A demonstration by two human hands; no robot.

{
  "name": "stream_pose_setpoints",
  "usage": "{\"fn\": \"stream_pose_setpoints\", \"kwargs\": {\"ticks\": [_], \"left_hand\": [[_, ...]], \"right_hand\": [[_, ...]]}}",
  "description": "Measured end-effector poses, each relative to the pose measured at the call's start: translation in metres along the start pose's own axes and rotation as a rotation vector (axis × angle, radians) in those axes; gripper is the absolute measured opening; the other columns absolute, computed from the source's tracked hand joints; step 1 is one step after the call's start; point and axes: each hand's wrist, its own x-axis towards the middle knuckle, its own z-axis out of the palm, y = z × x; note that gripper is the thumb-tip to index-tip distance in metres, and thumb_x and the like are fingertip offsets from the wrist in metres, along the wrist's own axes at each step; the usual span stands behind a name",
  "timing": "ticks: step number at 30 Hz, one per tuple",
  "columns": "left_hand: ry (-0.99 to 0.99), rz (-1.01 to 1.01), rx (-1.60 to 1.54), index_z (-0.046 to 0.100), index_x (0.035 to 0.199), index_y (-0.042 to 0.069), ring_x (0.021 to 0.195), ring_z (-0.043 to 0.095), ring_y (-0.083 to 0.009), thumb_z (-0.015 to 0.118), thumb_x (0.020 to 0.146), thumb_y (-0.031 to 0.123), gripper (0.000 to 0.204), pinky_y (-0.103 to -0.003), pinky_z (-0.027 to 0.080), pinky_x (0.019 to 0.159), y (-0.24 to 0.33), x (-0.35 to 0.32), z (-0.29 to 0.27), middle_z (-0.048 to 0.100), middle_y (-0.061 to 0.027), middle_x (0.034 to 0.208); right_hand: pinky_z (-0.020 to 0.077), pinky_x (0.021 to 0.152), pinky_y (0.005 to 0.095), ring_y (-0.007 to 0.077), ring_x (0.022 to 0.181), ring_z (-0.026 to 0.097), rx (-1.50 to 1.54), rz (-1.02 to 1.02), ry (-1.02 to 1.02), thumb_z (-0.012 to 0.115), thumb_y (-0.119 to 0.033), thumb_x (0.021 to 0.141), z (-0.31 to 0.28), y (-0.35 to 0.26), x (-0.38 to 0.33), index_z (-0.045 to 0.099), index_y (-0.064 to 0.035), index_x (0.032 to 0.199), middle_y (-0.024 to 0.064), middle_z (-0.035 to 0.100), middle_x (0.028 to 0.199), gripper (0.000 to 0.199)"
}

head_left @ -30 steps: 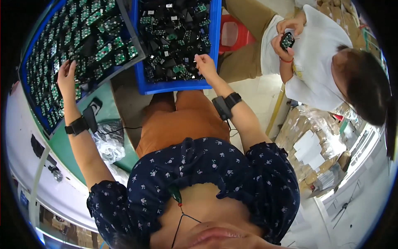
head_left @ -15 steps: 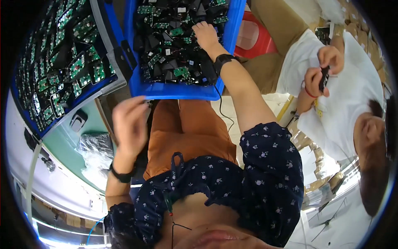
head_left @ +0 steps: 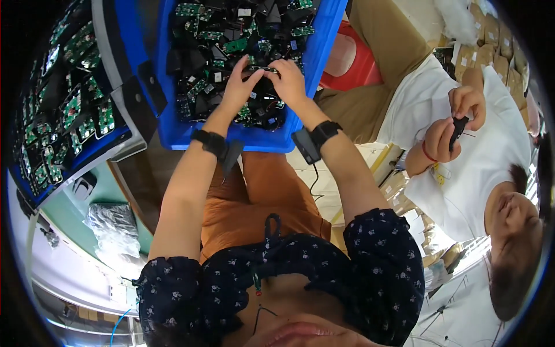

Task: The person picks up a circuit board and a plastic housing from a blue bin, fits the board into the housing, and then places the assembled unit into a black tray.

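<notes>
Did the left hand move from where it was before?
Yes. The left hand left the side tray and now reaches into the blue bin, beside the right hand.

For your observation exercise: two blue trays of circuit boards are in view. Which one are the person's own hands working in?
The blue tray above the orange lap: both hands meet inside it. The other tray, far left, is untouched.

Pretty cramped workshop corner, daylight-bright. There's a red plastic stool (head_left: pixel 352 61) up top, next to a big brown cardboard box (head_left: pixel 384 34). More small cardboard boxes (head_left: pixel 491 34) are stacked along the upper right edge. The pale floor (head_left: pixel 341 168) shows between things. On the left, a green surface (head_left: pixel 69 220) has a crumpled clear plastic bag (head_left: pixel 113 225) lying on it, with a white ledge (head_left: pixel 63 272) below.
</notes>
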Motion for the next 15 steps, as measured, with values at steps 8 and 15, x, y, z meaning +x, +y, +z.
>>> {"fn": "stream_pose_setpoints", "kwargs": {"ticks": [8,15], "left_hand": [[-0.406,-0.285,-0.336,0.043,0.13,0.008,0.104,0.049,-0.012,0.058,0.088,0.025,0.047,-0.027,0.041,0.087,0.093,-0.026,-0.02,0.053,-0.0035,0.114],[-0.435,-0.154,-0.353,0.039,0.13,0.002,0.101,0.053,-0.0174,0.054,0.087,0.011,0.046,-0.031,0.045,0.088,0.19,-0.099,-0.037,0.051,-0.008,0.116]], "right_hand": [[0.0451,0.061,0.0236,0.0107,0.069,0.058,1.164,0.653,-0.131,0.06,-0.018,0.087,-0.068,-0.06,-0.01,0.057,-0.0012,0.097,0.003,0.06,0.075,0.019],[0.0399,0.054,0.0193,0.0082,0.064,0.057,1.169,0.452,-0.143,0.058,-0.012,0.087,-0.153,-0.128,-0.02,0.049,-0.0026,0.101,0.0042,0.06,0.075,0.019]]}}
